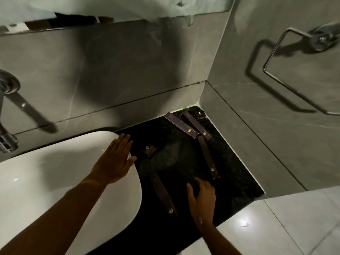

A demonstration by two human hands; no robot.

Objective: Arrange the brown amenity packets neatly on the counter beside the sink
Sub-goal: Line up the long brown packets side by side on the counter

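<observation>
Head view looks down on a dark speckled desk (pixel 230 181) wedged between a white sink (pixel 55 181) and a grey tiled corner, with the brown amenity packets (pixel 181 126) scattered at odd angles: two long ones and a small box far ahead of the right grip (pixel 201 196) in the corner, one long packet just beyond it to the right, another long one (pixel 163 196) close to its left, and a small box (pixel 149 150) just right of the left grip (pixel 115 161). The left grip lies flat and spread on the sink rim, holding nothing. The right grip rests fingers-down on the desk, loosely curled; I cannot tell whether it has a packet under it. Sorting looks barely begun. The next move likely calls for gathering the nearest long packet and squaring it parallel with the others. Each packet bears a small gold emblem; the lettering is too small to read.
</observation>
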